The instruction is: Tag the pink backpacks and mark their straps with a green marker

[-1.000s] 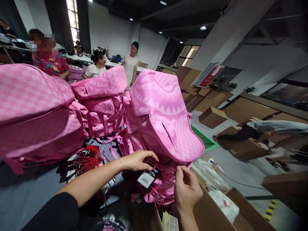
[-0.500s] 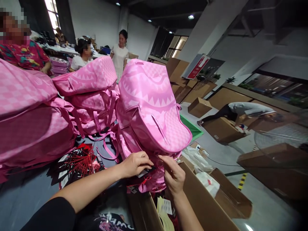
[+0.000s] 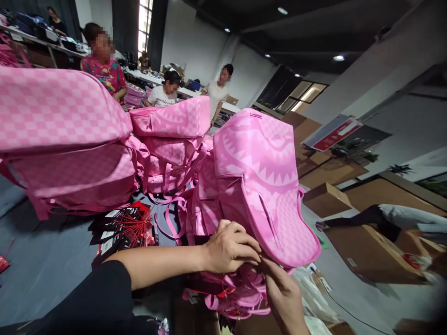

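A pink backpack (image 3: 258, 158) with a shark-mouth print and checkered panels stands tilted in front of me, on other pink bags. At its lower edge my left hand (image 3: 233, 246) is closed, fingers bent down. My right hand (image 3: 284, 293) meets it there, thumb and fingers pinched together. Whatever lies between the fingertips is hidden. Pink straps (image 3: 240, 288) hang just below the hands, with a bit of red string among them. To the left, a fanned pile of black hang tags (image 3: 113, 228) with red strings lies on the grey table (image 3: 52, 260).
Large checkered pink backpacks (image 3: 63, 111) are stacked at left, with another pink backpack stack (image 3: 174, 121) behind. Cardboard boxes (image 3: 370, 251) stand on the floor at right, where a person bends over. Clear plastic bags (image 3: 310, 298) lie beside the table. Several people work at the back.
My view has swung left, so the scene sits further right. Both hands stay at the backpack's lower edge and have come together; the black tag under my left hand is now mostly hidden.
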Available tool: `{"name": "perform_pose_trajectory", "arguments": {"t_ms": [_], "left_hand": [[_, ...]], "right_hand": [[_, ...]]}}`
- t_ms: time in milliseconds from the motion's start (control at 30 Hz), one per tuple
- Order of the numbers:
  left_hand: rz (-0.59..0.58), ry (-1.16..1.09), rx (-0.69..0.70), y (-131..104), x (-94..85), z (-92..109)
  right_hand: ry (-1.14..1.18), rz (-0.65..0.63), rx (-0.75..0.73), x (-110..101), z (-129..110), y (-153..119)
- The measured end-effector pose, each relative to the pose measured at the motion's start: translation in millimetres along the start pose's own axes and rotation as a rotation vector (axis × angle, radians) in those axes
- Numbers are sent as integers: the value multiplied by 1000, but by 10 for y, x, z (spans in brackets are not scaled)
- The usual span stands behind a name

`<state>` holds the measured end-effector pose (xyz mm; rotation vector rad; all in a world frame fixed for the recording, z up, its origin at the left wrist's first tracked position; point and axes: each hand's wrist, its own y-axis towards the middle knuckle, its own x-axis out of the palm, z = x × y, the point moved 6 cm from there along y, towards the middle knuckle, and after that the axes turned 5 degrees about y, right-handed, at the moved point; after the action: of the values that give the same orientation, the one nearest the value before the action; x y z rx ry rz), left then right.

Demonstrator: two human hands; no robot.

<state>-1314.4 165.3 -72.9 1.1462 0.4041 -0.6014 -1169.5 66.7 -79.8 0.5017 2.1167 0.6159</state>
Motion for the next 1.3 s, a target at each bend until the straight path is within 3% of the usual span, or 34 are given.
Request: {"name": "perform_pose_trajectory", "arguments": {"t_ms": [133, 233, 400, 667, 1067, 1300], "left_hand": [[-222, -62, 102, 28, 136, 12], [-308, -89, -64, 24, 233, -124], [-327, -88, -255, 10, 265, -278], [-386, -39, -215, 24, 126, -296], [-485, 87, -195, 161, 49, -183], [-507, 124, -49, 199, 91, -144]], "right_hand": [[124, 23, 242, 28, 127, -30], [108, 1, 192, 24, 153, -29], [-92, -29, -77, -3, 71, -40], [-291, -81, -324, 125, -323, 33], [-424, -148, -204, 225, -372, 67], [-448, -185, -132, 240, -410, 91]]}}
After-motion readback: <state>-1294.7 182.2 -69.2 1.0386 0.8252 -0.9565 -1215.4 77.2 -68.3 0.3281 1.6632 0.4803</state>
